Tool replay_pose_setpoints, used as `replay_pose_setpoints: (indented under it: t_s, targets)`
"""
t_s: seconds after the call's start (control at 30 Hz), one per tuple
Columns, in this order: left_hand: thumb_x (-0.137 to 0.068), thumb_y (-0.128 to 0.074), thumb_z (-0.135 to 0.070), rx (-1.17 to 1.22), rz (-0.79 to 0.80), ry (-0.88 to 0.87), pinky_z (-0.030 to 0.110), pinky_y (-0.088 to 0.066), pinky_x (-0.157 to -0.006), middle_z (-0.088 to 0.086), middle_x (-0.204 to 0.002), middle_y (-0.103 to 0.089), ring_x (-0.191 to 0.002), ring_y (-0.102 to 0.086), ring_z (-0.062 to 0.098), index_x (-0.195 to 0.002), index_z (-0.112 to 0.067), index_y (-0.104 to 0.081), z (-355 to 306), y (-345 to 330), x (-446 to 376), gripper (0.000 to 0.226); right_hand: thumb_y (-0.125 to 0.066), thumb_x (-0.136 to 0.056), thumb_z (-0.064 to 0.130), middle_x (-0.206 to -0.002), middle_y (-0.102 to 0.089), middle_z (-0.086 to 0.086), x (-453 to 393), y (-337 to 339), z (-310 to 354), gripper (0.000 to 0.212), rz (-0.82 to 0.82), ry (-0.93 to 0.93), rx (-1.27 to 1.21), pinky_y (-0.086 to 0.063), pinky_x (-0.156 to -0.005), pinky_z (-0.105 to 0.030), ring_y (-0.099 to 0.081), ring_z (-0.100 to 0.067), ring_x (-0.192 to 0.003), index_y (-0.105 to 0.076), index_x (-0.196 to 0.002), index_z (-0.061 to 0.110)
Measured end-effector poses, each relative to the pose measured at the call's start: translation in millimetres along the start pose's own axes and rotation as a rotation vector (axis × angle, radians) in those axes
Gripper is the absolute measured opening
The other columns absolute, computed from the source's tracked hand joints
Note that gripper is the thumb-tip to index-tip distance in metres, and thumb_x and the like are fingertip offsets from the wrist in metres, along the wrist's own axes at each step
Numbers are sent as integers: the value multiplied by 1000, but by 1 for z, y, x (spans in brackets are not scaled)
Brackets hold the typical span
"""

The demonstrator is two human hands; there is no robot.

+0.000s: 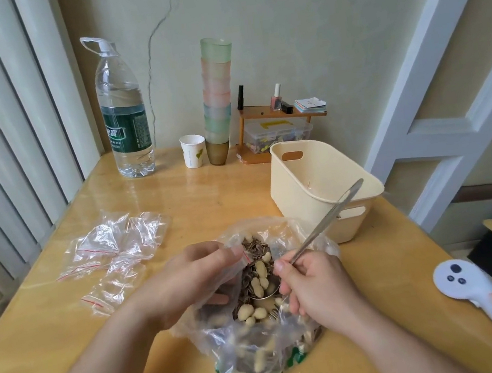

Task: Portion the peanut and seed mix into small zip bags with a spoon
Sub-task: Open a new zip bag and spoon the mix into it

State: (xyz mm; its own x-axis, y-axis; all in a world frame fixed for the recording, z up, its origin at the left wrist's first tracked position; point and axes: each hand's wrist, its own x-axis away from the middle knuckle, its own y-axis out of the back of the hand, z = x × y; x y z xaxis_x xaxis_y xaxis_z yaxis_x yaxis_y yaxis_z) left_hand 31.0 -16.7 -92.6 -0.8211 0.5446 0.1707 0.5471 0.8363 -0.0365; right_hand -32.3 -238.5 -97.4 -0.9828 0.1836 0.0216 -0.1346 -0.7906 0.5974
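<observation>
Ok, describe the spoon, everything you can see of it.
The thin shiny metal spoon has a long slim handle slanting up and right, ending before the cream plastic basket. The right hand pinches its lower handle. Its bowl, heaped with peanuts and striped seeds, sits inside the big clear bag.

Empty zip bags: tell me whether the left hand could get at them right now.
Probably not at once: the left hand grips a small bag's mouth. The way to the zip bags on its left looks free otherwise.

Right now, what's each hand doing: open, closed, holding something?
Left hand: pinches a small zip bag open over the mix.
Right hand: grips the spoon, bowl loaded with peanuts and seeds.
</observation>
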Motion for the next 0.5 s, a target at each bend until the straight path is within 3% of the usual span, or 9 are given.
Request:
replay_pose_setpoints:
  t_s: [0.03, 0.1, 0.2, 0.27, 0.37, 0.5]
  targets:
    - [-70, -79, -61, -23, -24, -6, 44, -49, -73, 9, -82, -57, -75, -56, 27, -94, -7, -66, -1, 3, 1, 61, -58, -104, 38, -69, -73, 0, 0, 1, 0, 27, 2, 8, 14, -58, -57, -34, -66, -11, -49, -73, -87, 22]
    - [-62, -78, -66, -71, -136, 11, 47, -61, -78, 6, -88, -70, -77, -69, 29, -103, -7, -70, -4, 8, 1, 72, -53, -105, 46, -65, -72, -1, -1, 6, 0, 39, 10, 14, 62, -60, -64, -38, -66, -13, -50, -73, -84, 20]
    - [-64, -75, -69, -96, -254, -19, 47, -64, -83, 5, -106, -78, -92, -79, 27, -107, -27, -74, -8, 3, 1, 60, -48, -107, 47, -63, -72, 2, -2, 12, -1, 44, 31, 20, 101, -61, -68, -40, -65, -11, -50, -73, -81, 21]
    - [-75, -69, -73, -212, -292, -79, 39, -60, -86, -9, -104, -76, -93, -76, 16, -102, -34, -72, -9, -6, -1, 48, -50, -107, 44, -65, -72, 4, -3, 13, 0, 40, 30, 45, 122, -62, -69, -41, -67, -12, -52, -72, -82, 23]
    - [-96, -66, -57, -230, -217, -86, 40, -60, -85, -5, -94, -78, -90, -75, 14, -100, -26, -72, -4, -22, -10, 31, -51, -106, 45, -64, -73, 1, -6, 9, 1, 43, 6, 46, 148, -61, -68, -38, -68, -15, -55, -72, -78, 21]
    - [-94, -70, -53, -180, -161, -87, 35, -56, -84, 0, -95, -80, -89, -77, 14, -103, -19, -74, 3, -26, -14, 35, -48, -107, 47, -60, -71, 2, -8, 1, 3, 51, -34, 51, 171, -56, -62, -29, -66, -12, -52, -69, -70, 19]
